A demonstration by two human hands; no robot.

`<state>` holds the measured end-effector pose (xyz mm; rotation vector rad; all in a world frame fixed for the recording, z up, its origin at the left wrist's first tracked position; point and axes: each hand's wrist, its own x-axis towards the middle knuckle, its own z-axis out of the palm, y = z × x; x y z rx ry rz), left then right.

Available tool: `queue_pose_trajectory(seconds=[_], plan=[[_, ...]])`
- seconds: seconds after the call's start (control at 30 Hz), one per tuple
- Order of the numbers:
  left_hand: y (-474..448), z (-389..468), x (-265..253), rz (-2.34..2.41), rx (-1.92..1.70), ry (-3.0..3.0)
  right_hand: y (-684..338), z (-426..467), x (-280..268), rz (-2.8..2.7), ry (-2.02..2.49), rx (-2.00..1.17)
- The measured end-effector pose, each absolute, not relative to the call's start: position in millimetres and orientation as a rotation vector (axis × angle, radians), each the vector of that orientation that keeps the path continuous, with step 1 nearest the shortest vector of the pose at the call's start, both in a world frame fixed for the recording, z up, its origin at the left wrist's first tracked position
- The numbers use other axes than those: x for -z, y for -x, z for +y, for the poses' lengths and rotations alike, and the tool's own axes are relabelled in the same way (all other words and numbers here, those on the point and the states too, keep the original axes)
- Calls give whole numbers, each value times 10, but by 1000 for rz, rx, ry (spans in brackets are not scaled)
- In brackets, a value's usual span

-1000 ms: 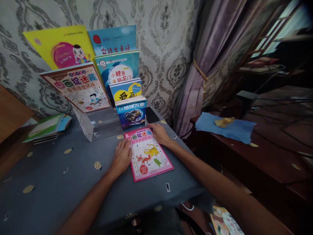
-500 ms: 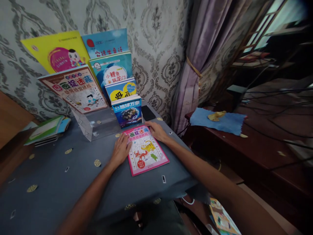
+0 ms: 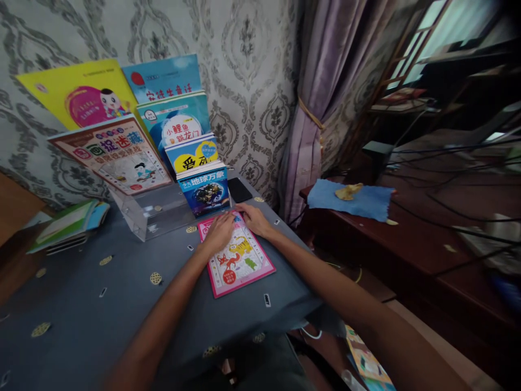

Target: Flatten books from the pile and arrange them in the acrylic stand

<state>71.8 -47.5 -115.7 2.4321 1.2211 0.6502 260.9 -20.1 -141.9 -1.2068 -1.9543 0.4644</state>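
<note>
A pink-edged picture book (image 3: 240, 260) with a fox and a tiger on its cover lies flat on the grey tablecloth. My left hand (image 3: 220, 232) rests on the upper part of its cover, fingers stretched out and hiding some of the title. At the book's top right corner is my right hand (image 3: 255, 220), fingers extended toward the top edge and holding nothing visible. Just behind, a blue book with a globe picture (image 3: 207, 195) stands at the front of a clear acrylic rack (image 3: 140, 217).
The rack's tiers bear several upright books, including a brown-covered book (image 3: 118, 157) and a yellow book (image 3: 69, 89). A black phone (image 3: 239, 190) lies beside it. Thin books (image 3: 65, 225) are stacked at left. A blue cloth (image 3: 366, 205) covers part of the dark red furniture at right.
My left hand has slid right from the book's left edge onto the upper cover. My right hand stays by the top right corner. The whole view has shifted slightly.
</note>
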Motion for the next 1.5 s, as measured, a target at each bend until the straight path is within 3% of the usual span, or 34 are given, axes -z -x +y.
queue_pose_trajectory(seconds=[0.73,1.0,1.5], plan=[[-875,-506,1172,1247,-722,-2470,-2598,-285,1348,-1953,1272,-434],[-927,-592,1089,1428,-425,-2730,-2612,-286,1301,-1931,1231,-480],[-863,-906,1040,1192,-355,-2824,-2704,-473,1245,-1942,1197,-539]])
